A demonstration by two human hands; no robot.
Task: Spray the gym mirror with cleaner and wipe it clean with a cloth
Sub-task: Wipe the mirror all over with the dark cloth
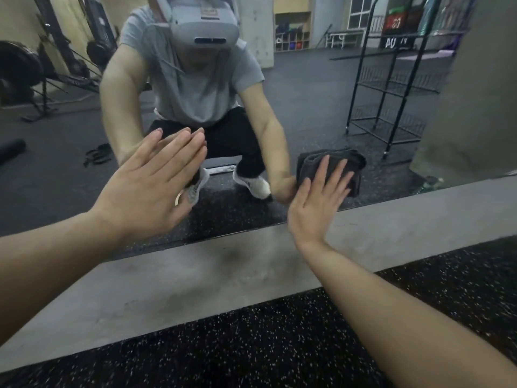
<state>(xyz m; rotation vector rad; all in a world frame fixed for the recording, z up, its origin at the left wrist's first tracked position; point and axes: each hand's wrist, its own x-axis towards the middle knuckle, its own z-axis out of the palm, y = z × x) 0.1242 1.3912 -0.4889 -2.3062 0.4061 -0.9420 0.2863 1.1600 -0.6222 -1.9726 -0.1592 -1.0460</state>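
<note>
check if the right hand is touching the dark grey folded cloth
Touching. The head view shows the right hand with straight fingers pressed flat on the dark grey folded cloth against the mirror.

The right hand (319, 197) lies flat with straight, spread fingers on a folded dark grey cloth (333, 168), pressing it against the mirror (321, 88) just above the mirror's bottom edge. The left hand (151, 186) is open too, fingers straight and together, palm laid toward the glass further left. Below the mirror runs a grey concrete ledge (195, 275), then speckled black rubber floor (251, 345). The glass reflects a crouching person in a grey shirt, a black wire rack (391, 93) and weight plates (16, 71).
</note>
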